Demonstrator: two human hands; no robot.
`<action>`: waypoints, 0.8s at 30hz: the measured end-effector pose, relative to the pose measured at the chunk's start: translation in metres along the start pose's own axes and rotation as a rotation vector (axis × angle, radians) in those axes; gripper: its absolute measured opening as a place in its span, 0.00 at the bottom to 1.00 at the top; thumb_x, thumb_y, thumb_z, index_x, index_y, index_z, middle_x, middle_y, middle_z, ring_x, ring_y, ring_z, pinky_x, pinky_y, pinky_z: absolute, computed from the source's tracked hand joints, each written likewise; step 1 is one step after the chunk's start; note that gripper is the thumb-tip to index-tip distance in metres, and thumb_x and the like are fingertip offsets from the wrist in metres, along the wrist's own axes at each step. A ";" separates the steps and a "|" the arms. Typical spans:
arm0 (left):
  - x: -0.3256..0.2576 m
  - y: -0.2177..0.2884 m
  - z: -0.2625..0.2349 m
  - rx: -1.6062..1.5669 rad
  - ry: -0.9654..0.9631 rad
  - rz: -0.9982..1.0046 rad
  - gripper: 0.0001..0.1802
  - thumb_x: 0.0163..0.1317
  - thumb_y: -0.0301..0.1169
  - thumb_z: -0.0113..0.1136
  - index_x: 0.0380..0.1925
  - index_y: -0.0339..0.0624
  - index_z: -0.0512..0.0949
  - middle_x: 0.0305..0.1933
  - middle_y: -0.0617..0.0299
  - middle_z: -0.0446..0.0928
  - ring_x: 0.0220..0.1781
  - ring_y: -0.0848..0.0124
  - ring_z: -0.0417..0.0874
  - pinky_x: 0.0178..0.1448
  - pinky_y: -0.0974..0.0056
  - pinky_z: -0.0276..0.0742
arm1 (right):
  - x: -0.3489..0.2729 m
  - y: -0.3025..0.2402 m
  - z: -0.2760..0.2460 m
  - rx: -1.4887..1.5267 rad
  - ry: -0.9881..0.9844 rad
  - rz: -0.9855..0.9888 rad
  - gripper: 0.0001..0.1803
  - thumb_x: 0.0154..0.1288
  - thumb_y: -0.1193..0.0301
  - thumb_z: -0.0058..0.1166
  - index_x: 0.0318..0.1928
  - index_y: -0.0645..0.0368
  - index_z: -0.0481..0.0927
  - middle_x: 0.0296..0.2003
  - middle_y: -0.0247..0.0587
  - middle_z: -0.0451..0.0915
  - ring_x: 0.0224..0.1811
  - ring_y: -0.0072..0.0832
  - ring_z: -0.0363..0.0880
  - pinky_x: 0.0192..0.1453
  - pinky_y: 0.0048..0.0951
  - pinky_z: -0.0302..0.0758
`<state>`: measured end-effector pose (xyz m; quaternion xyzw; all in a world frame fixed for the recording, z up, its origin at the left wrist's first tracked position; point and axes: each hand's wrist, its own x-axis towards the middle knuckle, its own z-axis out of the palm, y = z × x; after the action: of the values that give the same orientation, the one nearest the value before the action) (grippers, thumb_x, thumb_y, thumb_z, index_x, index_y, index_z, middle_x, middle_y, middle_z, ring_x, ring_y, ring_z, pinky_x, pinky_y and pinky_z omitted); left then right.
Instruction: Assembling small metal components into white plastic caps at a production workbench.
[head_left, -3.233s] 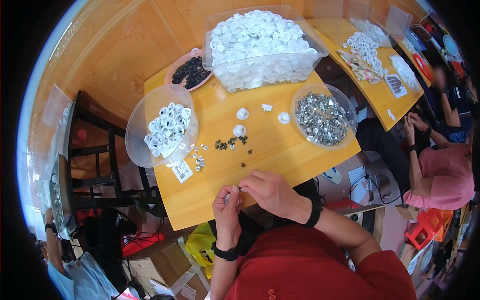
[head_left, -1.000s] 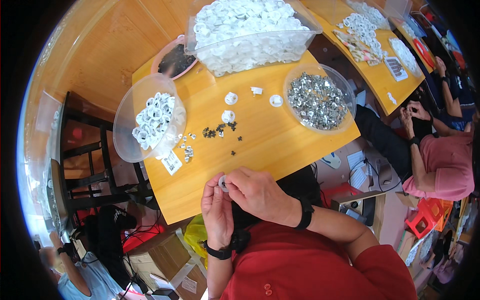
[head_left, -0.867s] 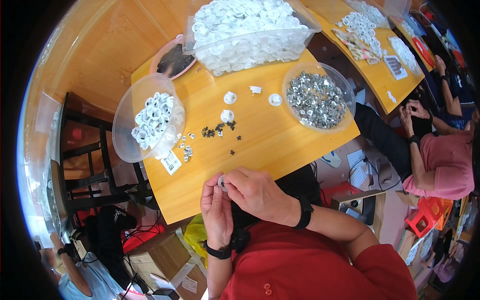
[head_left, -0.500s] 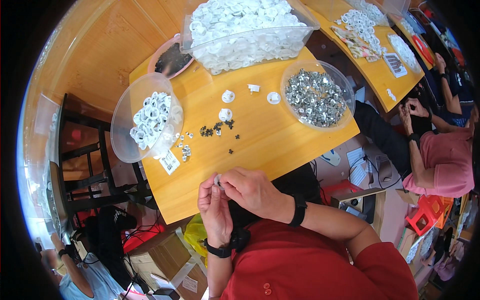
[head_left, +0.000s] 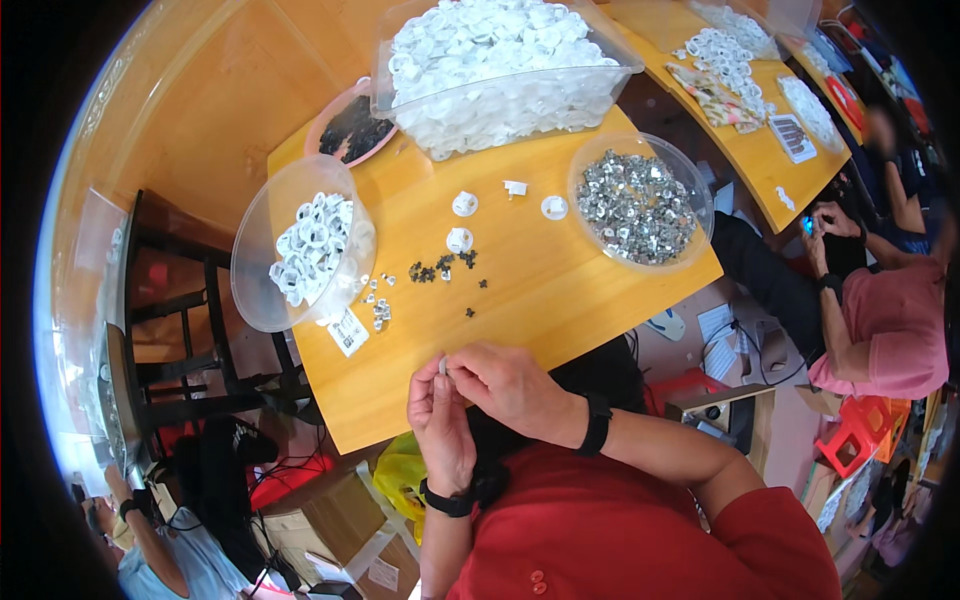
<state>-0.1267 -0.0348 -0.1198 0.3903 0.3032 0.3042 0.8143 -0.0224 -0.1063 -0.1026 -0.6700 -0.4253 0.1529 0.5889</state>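
Observation:
Over the near edge of the table, my left hand [head_left: 441, 432] pinches a small white plastic part [head_left: 442, 367] between thumb and fingers. My right hand [head_left: 512, 393] closes on the same part from the right, its fingertips meeting those of the left. The part shows nearly edge-on, and much of it is hidden by fingers. Beyond my hands lie loose black pieces [head_left: 424, 272] and a few small metal clips [head_left: 381, 313]. Farther back are several white round parts, among them one white disc-shaped part [head_left: 459, 240].
A clear round tub [head_left: 250, 275] of white rings stands left, beside a paper label [head_left: 348, 333]. At right sits a clear tub [head_left: 706, 215] of metal clips. Behind are a pink bowl [head_left: 318, 125] of black pieces and a large clear bin [head_left: 500, 115] of white parts. A co-worker [head_left: 890, 325] sits at right.
The white part has turned from showing its round face to nearly edge-on, still between both hands. The whole view has shifted slightly. A blue object now shows at the co-worker's hands.

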 end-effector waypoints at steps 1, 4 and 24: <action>0.001 0.000 0.001 0.003 0.001 0.005 0.12 0.68 0.28 0.51 0.50 0.37 0.72 0.48 0.60 0.77 0.49 0.72 0.77 0.56 0.65 0.73 | 0.000 0.000 0.001 0.003 -0.002 0.001 0.04 0.61 0.75 0.50 0.34 0.62 0.72 0.28 0.49 0.75 0.31 0.47 0.77 0.33 0.41 0.74; 0.002 -0.001 -0.002 0.010 0.004 0.018 0.13 0.68 0.27 0.52 0.50 0.37 0.73 0.48 0.59 0.77 0.49 0.72 0.77 0.56 0.65 0.74 | 0.001 0.001 0.003 -0.015 0.026 0.008 0.03 0.61 0.75 0.51 0.33 0.62 0.72 0.27 0.48 0.75 0.31 0.47 0.77 0.32 0.40 0.74; -0.001 0.005 0.000 0.041 -0.056 -0.001 0.15 0.70 0.33 0.50 0.50 0.36 0.74 0.48 0.60 0.77 0.50 0.74 0.76 0.58 0.66 0.71 | -0.001 0.005 -0.009 0.544 -0.096 0.507 0.10 0.65 0.73 0.55 0.43 0.66 0.75 0.33 0.34 0.79 0.28 0.14 0.77 0.32 0.18 0.78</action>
<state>-0.1285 -0.0332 -0.1157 0.4151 0.2865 0.2867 0.8145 -0.0145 -0.1131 -0.1049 -0.5652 -0.2166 0.4326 0.6682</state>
